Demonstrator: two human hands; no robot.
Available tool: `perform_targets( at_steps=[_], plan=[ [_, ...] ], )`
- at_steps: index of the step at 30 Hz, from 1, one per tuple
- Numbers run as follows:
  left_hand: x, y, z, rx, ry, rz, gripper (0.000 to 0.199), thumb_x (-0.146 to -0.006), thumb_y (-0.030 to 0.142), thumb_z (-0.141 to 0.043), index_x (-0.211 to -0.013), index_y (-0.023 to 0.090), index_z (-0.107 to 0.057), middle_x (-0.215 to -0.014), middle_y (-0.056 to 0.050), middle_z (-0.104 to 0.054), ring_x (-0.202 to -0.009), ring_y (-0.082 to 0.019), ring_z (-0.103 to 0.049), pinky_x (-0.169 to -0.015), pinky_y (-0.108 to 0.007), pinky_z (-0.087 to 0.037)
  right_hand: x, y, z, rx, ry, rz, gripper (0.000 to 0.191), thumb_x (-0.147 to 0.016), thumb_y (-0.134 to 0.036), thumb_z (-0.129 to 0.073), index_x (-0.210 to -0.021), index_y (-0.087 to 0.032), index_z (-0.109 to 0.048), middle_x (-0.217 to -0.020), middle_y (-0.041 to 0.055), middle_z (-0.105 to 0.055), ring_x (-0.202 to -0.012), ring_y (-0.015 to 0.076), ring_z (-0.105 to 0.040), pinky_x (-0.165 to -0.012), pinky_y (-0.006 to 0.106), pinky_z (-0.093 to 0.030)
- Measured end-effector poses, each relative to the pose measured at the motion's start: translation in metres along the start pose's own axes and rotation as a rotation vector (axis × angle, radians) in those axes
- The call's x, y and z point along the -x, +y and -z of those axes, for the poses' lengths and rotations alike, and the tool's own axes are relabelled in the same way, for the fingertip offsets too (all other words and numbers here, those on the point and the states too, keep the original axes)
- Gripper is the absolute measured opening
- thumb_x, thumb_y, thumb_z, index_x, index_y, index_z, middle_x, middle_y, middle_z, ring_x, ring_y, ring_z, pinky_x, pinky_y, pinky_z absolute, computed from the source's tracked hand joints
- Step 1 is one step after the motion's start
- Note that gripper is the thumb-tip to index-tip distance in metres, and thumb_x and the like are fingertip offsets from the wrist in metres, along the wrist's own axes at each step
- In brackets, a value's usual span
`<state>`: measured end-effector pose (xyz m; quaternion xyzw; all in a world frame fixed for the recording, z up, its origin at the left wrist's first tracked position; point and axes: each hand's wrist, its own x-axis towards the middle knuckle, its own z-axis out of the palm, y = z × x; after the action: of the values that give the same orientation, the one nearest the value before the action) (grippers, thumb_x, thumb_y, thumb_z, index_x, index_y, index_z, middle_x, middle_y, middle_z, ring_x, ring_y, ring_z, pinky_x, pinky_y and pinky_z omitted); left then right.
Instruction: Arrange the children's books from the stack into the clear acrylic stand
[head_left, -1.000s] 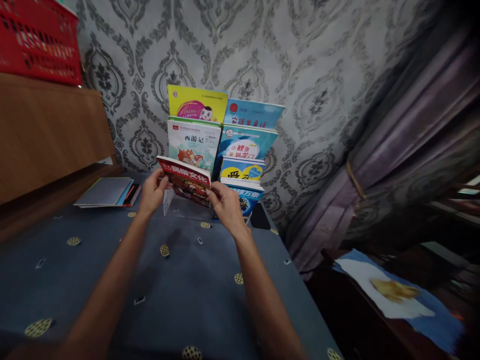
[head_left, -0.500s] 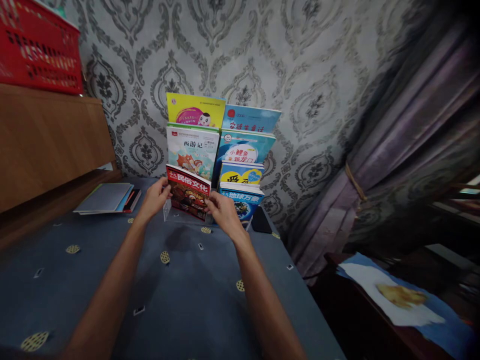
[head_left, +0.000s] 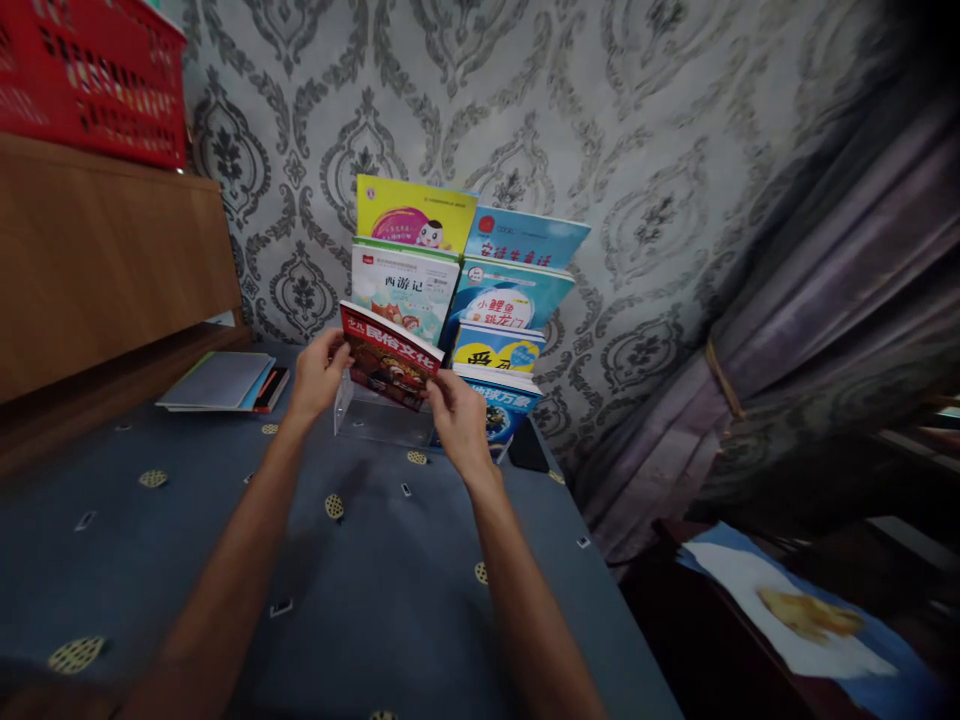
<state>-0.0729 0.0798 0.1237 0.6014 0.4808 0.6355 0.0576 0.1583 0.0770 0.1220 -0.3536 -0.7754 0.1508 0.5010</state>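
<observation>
A dark red book (head_left: 390,362) with white Chinese lettering is gripped at both sides, tilted, above the front slot of a clear acrylic book rack (head_left: 375,420). My left hand (head_left: 321,375) pinches its left edge, and my right hand (head_left: 459,415) pinches the lower right edge. Behind it stand a white book (head_left: 405,290) and a yellow book (head_left: 416,215). The rack's right column holds a light blue book (head_left: 525,238), a teal book (head_left: 514,293), a yellow and blue book (head_left: 495,350) and a blue globe book (head_left: 506,410), partly covered by my right hand.
A small stack of books (head_left: 221,382) lies at the table's left, beside a wooden cabinet (head_left: 112,260) bearing a red basket (head_left: 112,85). A dark phone-like slab (head_left: 528,447) lies right of the rack. A tied curtain (head_left: 675,400) hangs at the right.
Both hands have raised the red book a little, and it tilts more. More of the rack's clear front now shows beneath it. The view has shifted slightly.
</observation>
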Motion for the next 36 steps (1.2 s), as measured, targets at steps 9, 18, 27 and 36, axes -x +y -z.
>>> perform_targets(
  at_steps=[9, 18, 27, 36],
  plan=[
    [0.001, 0.012, -0.001, 0.09, 0.056, -0.048, 0.018, -0.093, 0.035, -0.053, -0.099, 0.02, -0.062, -0.097, -0.004, -0.068, -0.087, -0.018, -0.067, -0.079, -0.031, -0.058, 0.003, -0.007, -0.002, -0.065, 0.129, 0.015, 0.025, -0.097, -0.032, -0.046, -0.107, -0.02, -0.067, -0.1, 0.0103, -0.073, -0.091, 0.0243, -0.07, -0.078, 0.035, -0.055],
    [0.001, 0.01, -0.003, 0.047, 0.053, -0.053, 0.017, -0.093, 0.034, -0.052, -0.097, 0.021, -0.061, -0.094, -0.004, -0.067, -0.083, -0.018, -0.065, -0.077, -0.033, -0.059, 0.0, 0.0, -0.007, -0.101, 0.132, 0.0, 0.028, -0.097, -0.031, -0.045, -0.111, -0.02, -0.067, -0.099, 0.0105, -0.074, -0.089, 0.0244, -0.069, -0.081, 0.039, -0.055],
    [0.001, 0.007, 0.0, 0.067, 0.098, -0.043, 0.015, -0.093, 0.031, -0.052, -0.097, 0.02, -0.061, -0.092, -0.004, -0.067, -0.08, -0.017, -0.066, -0.079, -0.033, -0.058, -0.015, 0.005, -0.022, -0.091, 0.212, 0.073, 0.033, -0.098, -0.03, -0.045, -0.125, -0.019, -0.061, -0.119, 0.0155, -0.069, -0.105, 0.0249, -0.066, -0.093, 0.043, -0.054],
    [0.0, 0.001, -0.002, -0.031, 0.088, -0.043, 0.016, -0.092, 0.028, -0.051, -0.098, 0.02, -0.064, -0.096, -0.005, -0.067, -0.086, -0.02, -0.066, -0.08, -0.033, -0.057, -0.019, 0.027, -0.027, -0.114, 0.148, 0.051, 0.036, -0.099, -0.034, -0.046, -0.129, -0.019, -0.058, -0.119, 0.0137, -0.069, -0.106, 0.025, -0.066, -0.097, 0.044, -0.053]
  ],
)
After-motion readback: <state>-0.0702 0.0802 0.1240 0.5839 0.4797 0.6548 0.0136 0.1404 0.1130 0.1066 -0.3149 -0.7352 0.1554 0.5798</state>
